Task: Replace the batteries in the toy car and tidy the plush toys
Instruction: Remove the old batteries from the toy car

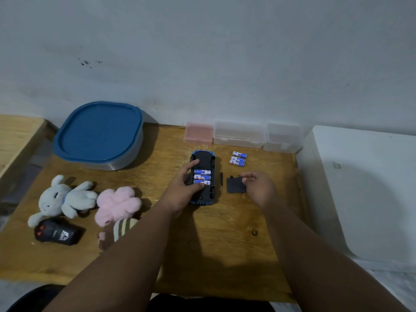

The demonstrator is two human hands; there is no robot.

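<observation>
Both forearms reached in from the near edge of the desk [225, 244]. Toy car [203, 156] lay belly-up, battery bay open, three blue-and-white cells [202, 177] seated in it side by side. Left grip [184, 183] held the car from its left side: index finger laid across the underside beyond the bay, thumb against the nearest cell. Right grip [258, 188] sat just right of the car, fingers curled and pinching the right edge of the black battery cover [235, 185], which lay flat on the desk. Small screwdriver [221, 183] lay between car and cover. Loose cells [238, 158] of the same pattern lay beyond the cover, right of the car. Judged step: cells loaded, bay about to be closed. Next move calls for lifting the cover, lining its tabs up with the bay, pressing it flush, then driving the screw. Plush toys not yet tidied: grey rabbit [65, 199], pink plush [117, 206] and striped plush [119, 230] lay well left of the car, beside a black remote [56, 233]. Cell labels showed a red mark and white lettering, too blurred to read; the remote's white emblem likewise illegible.
</observation>
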